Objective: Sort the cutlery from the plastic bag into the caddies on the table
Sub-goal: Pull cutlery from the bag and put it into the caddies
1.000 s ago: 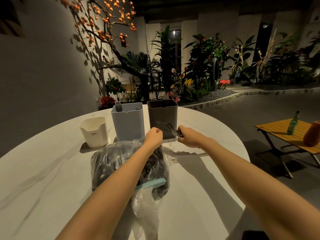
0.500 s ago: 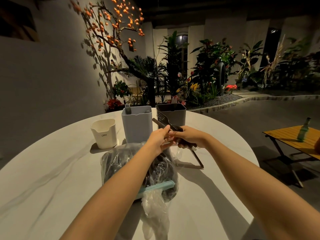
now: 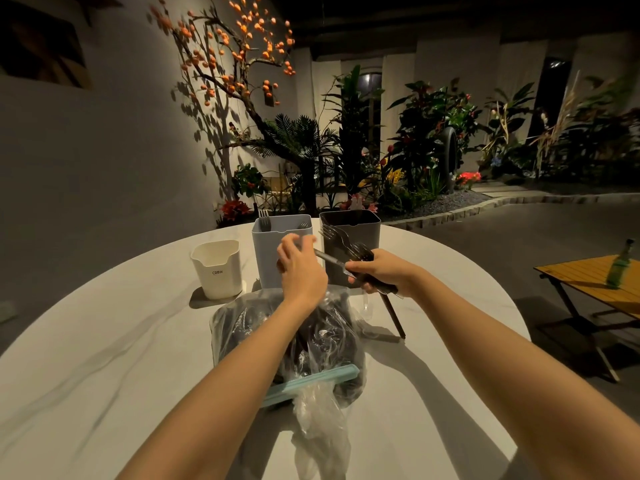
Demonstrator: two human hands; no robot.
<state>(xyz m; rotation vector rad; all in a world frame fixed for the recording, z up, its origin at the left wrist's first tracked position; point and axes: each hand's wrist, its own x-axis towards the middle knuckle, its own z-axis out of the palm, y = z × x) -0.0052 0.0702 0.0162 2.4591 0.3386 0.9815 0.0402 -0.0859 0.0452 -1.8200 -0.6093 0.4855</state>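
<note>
A clear plastic bag (image 3: pixel 263 327) of dark cutlery, with a blue zip strip (image 3: pixel 311 382), lies on the round white table (image 3: pixel 104 358). Behind it stand three caddies: a small white one (image 3: pixel 216 268), a light grey one (image 3: pixel 273 258) with forks (image 3: pixel 264 220) in it, and a dark one (image 3: pixel 356 226). My right hand (image 3: pixel 384 271) grips a bundle of dark forks (image 3: pixel 334 233) in front of the dark caddy, handles slanting down to the table. My left hand (image 3: pixel 301 268) pinches one grey utensil handle (image 3: pixel 329 258) sticking out of that bundle.
A low wooden folding table (image 3: pixel 588 282) with a green bottle (image 3: pixel 620 265) stands on the floor to the right. Plants and a tree with orange fruit line the wall behind the round table. The table's far edge runs just behind the caddies.
My left hand has left the bag and taken one handle in the bundle. My right hand has lifted the forks and tilted their tines up towards the caddies.
</note>
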